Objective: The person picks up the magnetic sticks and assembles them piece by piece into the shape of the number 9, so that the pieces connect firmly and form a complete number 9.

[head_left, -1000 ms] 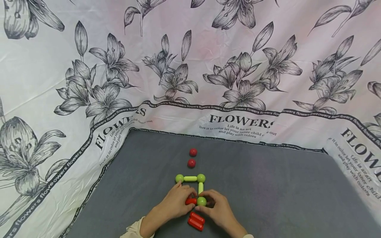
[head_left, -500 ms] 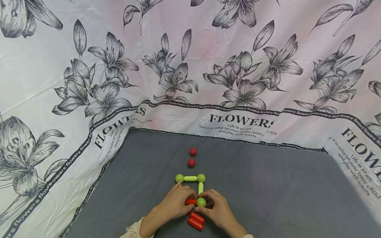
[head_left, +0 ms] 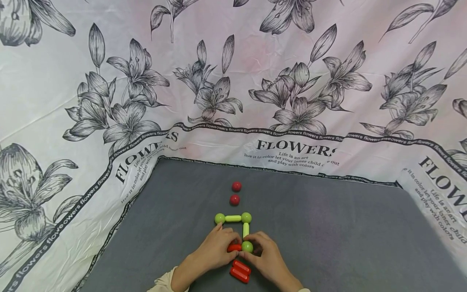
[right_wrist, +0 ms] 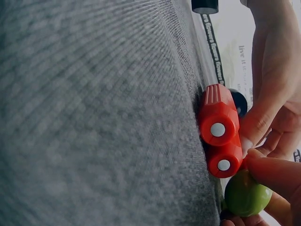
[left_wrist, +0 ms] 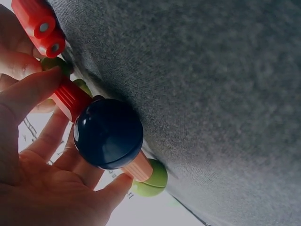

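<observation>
My left hand (head_left: 218, 246) pinches a red magnetic rod (left_wrist: 73, 99) between thumb and fingers. One end of that rod meets a dark blue ball (left_wrist: 109, 133), which the hand hides in the head view. Its other end is against a green ball (head_left: 247, 246), which my right hand (head_left: 269, 254) grips with thumb and fingertips. From this ball a yellow-green rod (head_left: 246, 230) runs back to a second green ball (head_left: 246, 218). Another yellow-green rod (head_left: 233, 218) links that one to a green ball (head_left: 220, 218) at the left. An orange-looking rod (left_wrist: 139, 167) extends beyond the blue ball.
Two red rods (head_left: 240, 271) lie side by side on the grey cloth (head_left: 328, 231), just in front of the hands. Behind the green corner are two red balls (head_left: 234, 200), one beyond the other. A flower-printed curtain (head_left: 219, 142) borders the surface at the back and sides.
</observation>
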Demonstrator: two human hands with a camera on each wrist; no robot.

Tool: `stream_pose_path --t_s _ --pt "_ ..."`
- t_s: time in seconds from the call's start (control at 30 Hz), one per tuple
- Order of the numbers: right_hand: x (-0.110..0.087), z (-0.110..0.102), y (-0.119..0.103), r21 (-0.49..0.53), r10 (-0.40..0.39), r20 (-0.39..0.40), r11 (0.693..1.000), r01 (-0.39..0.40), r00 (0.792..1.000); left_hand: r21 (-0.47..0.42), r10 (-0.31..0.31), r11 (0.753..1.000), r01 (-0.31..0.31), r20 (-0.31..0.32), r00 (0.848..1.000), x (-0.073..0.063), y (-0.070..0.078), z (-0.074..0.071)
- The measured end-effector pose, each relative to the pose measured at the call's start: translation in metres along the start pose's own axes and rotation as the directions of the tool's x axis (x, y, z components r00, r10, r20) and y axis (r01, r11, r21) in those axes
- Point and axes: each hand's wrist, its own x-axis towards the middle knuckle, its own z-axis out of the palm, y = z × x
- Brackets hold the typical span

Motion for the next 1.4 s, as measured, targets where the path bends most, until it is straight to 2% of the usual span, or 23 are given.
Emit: stream_pose_path --t_s 0.23,0.37,0.53,0.63,0.77,0.93,1.23,1.4 --pt "0.004 -0.001 0.0 0.0 0.028 -0.07 1.0 -0.028 0.997 0.025 0.028 0.999 -0.027 -0.026 0.999 0.0 -0.001 0.002" --pt "0.01 -0.006 -0.002 -0.061 -0.022 -0.078 0.998 0.017 0.997 0.027 0.028 0.999 -0.027 -0.032 0.999 0.0 -0.001 0.003" --pt "0.024 -0.014 -0.007 -0.163 -0.085 0.056 0.982 0.093 0.995 0.02 0.021 1.0 -0.021 -0.033 0.999 0.001 -0.002 0.003" --pt "0.032 -0.018 -0.01 -0.212 -0.105 0.153 0.968 0.137 0.983 0.018 0.015 1.0 -0.015 -0.022 1.0 0.001 -0.002 0.003" --pt "0.038 -0.022 -0.014 -0.247 -0.126 0.234 0.951 0.184 0.964 0.02 0.019 1.0 -0.018 -0.023 1.0 -0.001 -0.001 0.003" --pt "0.041 -0.025 -0.02 -0.261 -0.126 0.271 0.945 0.199 0.954 0.024 0.028 0.999 -0.027 -0.038 0.999 -0.002 0.0 0.002" --pt "0.044 -0.024 -0.017 -0.269 -0.123 0.284 0.942 0.202 0.951 0.012 0.02 1.0 -0.02 -0.027 0.999 -0.003 0.0 0.001" --pt "0.047 -0.026 -0.018 -0.28 -0.137 0.313 0.932 0.229 0.94 0.009 0.022 1.0 -0.021 -0.031 0.999 -0.002 -0.001 0.003"
